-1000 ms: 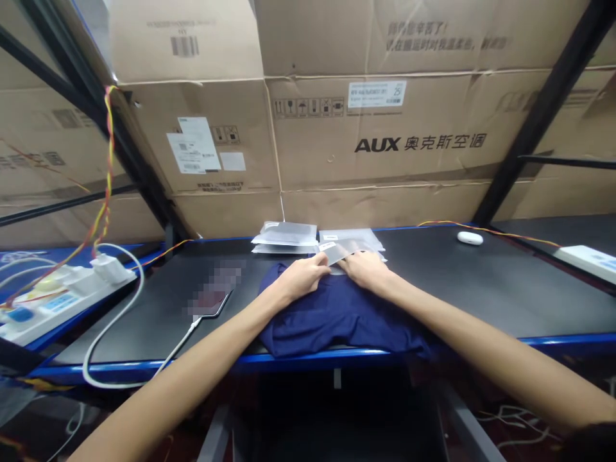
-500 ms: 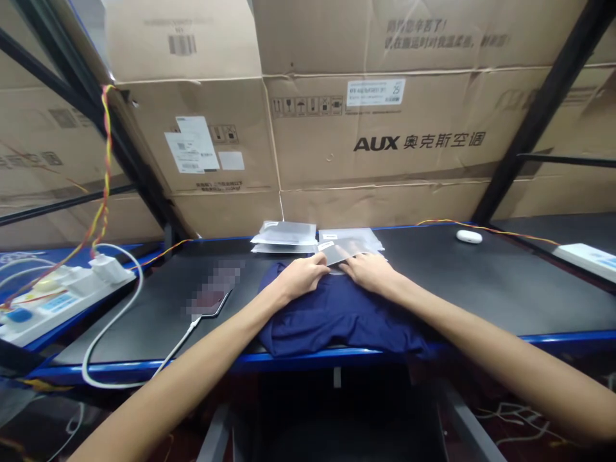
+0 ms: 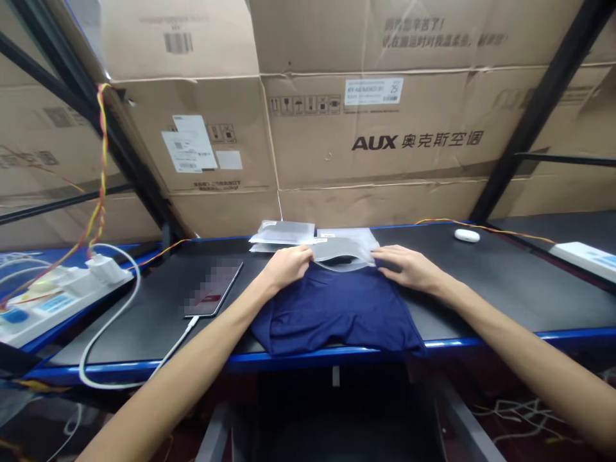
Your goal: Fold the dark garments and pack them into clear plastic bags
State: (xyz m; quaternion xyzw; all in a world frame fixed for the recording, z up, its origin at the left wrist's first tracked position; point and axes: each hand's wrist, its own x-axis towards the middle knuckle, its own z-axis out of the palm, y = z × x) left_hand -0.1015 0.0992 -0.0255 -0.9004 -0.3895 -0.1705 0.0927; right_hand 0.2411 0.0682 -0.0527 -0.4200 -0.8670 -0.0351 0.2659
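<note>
A translucent plastic bag (image 3: 342,249) lies at the far edge of a navy blue garment (image 3: 337,308), its mouth gaping toward me. My left hand (image 3: 291,264) pinches the left corner of the bag's mouth. At the right corner, my right hand (image 3: 407,266) grips the bag's edge between thumb and fingers. The garment is spread on the black table (image 3: 481,289) below both hands and reaches its front edge. Behind the bag are a stack of similar frosted bags (image 3: 283,232) on the left and more bags (image 3: 369,236) on the right.
A phone (image 3: 216,292) with a white charging cable (image 3: 181,343) lies to the left. Power strips stand at the left (image 3: 58,301) and right (image 3: 587,258). A white earbud case (image 3: 466,236) sits at the back right. Large cardboard boxes (image 3: 317,167) form a wall behind the table.
My right hand has moved right, away from my left hand. The bag's mouth has opened between them, and more of the garment shows.
</note>
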